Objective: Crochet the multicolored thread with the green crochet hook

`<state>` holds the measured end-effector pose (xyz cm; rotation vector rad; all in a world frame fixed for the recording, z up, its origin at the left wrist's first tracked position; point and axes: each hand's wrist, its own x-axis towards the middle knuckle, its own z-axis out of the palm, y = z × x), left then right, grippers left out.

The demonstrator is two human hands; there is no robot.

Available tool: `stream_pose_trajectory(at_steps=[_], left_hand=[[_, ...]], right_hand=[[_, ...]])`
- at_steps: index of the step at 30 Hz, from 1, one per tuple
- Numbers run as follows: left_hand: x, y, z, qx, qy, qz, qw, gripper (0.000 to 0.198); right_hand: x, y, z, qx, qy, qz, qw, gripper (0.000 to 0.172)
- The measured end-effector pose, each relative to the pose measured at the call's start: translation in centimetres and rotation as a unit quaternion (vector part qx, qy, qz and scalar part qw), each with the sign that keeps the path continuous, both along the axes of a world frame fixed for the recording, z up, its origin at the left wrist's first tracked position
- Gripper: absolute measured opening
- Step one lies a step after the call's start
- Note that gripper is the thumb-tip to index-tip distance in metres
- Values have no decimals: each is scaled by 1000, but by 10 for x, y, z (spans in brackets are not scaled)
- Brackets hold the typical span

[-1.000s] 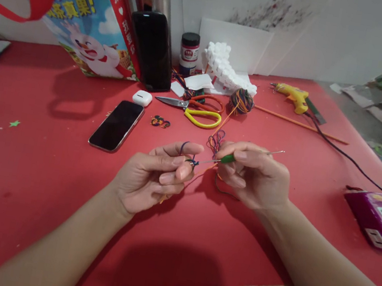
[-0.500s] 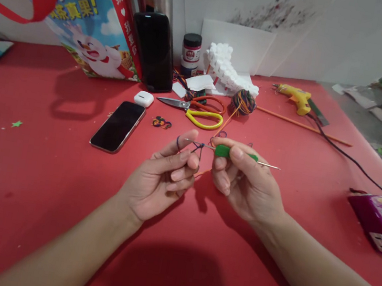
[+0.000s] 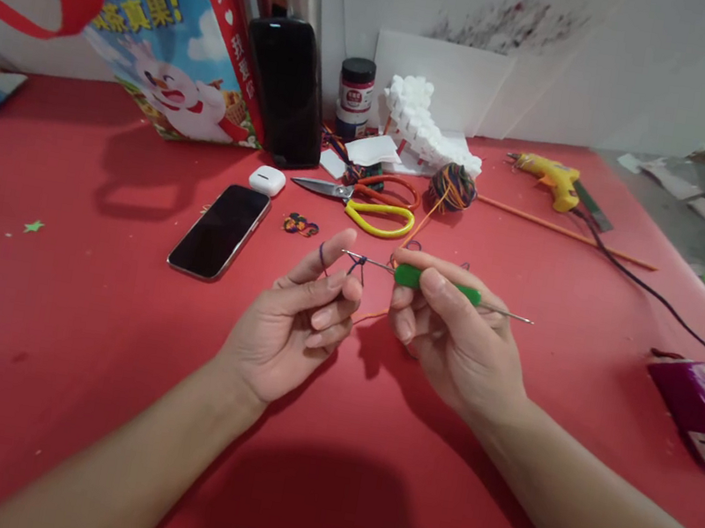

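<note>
My right hand (image 3: 459,330) grips a crochet hook (image 3: 409,276) by its green handle, its thin metal shaft pointing left. Dark yarn (image 3: 358,267) is looped round the shaft close to the hook's tip. Pinched between thumb and fingers, the same yarn runs into my left hand (image 3: 295,326) and wraps the raised index finger. An orange strand leads from the multicoloured yarn ball (image 3: 451,187) down towards my hands; part of its path is hidden behind the right fingers.
Scissors (image 3: 378,219) with red and yellow handles lie beyond my hands. Left of them are a phone (image 3: 219,231), a white earbud case (image 3: 268,180) and a small crocheted piece (image 3: 301,225). A yellow glue gun (image 3: 548,179) and purple power strip (image 3: 703,413) are on the right.
The loop on the shaft has shifted slightly left and up with my left fingertips. The hook has tilted a little, its back end lower and further right.
</note>
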<state>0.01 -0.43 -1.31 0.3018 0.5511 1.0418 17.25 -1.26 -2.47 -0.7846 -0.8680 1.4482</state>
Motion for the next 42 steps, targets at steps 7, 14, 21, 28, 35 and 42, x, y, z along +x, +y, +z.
stream_pose_trajectory(at_steps=[7,14,21,28,35,42], left_hand=[[-1,-1,1,3,1,-4,1000,45],[-2,1,-1,-1,14,-22,1000,45],[5,0,-1,-54,-10,-14,998,54],[6,-1,5,-78,-68,12,995,55],[4,-3,5,-77,-107,29,991,55],[2,-4,3,-61,-121,13,991,59]], right_hand=[[1,1,-2,10,-8,-5,1000,14],[3,-1,-6,41,-67,-19,997,15],[-1,-15,-8,213,-272,-109,932,32],[-8,-17,-10,198,-179,-84,960,31],[-13,-9,-11,48,16,5,999,19],[-11,-1,-9,-17,62,28,998,19]])
